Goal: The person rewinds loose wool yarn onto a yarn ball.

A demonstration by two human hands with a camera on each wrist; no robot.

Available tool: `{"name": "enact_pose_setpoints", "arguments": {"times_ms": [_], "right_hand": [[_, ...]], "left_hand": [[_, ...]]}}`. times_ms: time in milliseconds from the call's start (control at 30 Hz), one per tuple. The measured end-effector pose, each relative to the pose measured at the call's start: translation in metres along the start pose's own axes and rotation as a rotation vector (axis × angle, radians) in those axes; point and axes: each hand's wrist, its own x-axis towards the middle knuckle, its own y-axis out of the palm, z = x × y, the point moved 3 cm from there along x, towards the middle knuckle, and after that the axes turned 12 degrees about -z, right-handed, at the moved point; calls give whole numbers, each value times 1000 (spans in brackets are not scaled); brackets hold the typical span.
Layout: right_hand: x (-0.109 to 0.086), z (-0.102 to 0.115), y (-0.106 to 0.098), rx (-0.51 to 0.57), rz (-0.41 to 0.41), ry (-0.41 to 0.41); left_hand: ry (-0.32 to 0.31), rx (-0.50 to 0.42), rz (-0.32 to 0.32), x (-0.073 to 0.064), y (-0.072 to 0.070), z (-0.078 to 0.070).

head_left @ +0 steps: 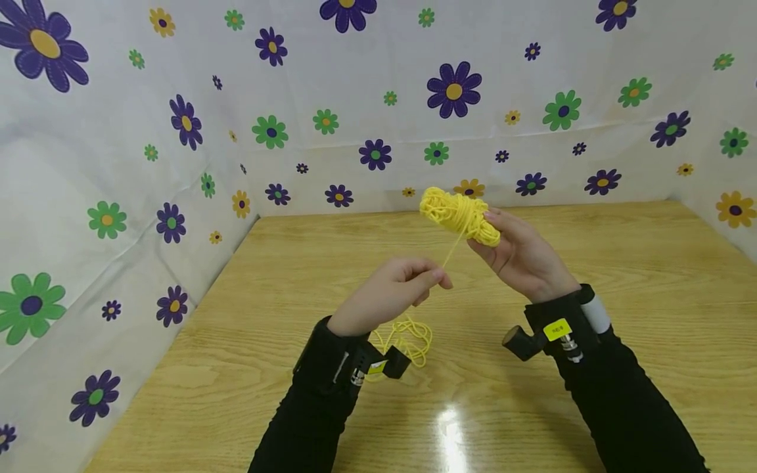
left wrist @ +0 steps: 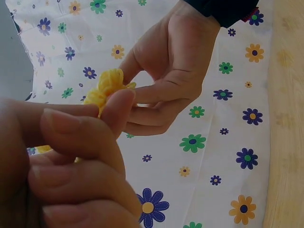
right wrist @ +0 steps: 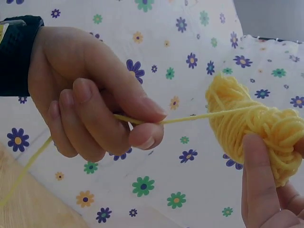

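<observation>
A bundle of yellow yarn [head_left: 458, 213] is held up above the table by my right hand [head_left: 523, 259], thumb on one side and fingers on the other at its right end. From the bundle a single strand [right wrist: 190, 118] runs taut to my left hand [head_left: 399, 289], which pinches it between thumb and index finger, as the right wrist view shows. The other fingers of the left hand are curled in. Below that hand, loose loops of yarn [head_left: 416, 338] lie on the table, partly hidden by the left wrist. In the left wrist view the fingers cover much of the bundle [left wrist: 110, 80].
The wooden table [head_left: 284, 295] spreads under both hands, with a bright light reflection near its front. A white cloth with printed flowers [head_left: 355, 79] hangs behind the table and along its sides. Each wrist wears a black strap with a small camera.
</observation>
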Motion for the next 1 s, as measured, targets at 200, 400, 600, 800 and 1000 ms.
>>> {"name": "enact_pose_setpoints", "arguments": {"times_ms": [200,400,600,800,1000], "right_hand": [[-4,0,1,123,54,82],[-7,1,5,78,240,123],[-9,2,8,-21,461,111],[-9,1,10,-152,574,78],[-9,-2,10,-398,682,29]], "left_hand": [[-7,43,19,0,-1,2],[-11,43,42,0,-3,1],[-44,28,27,-1,-4,1],[-65,25,-19,-1,-7,1],[-51,28,-51,0,-10,2]]}}
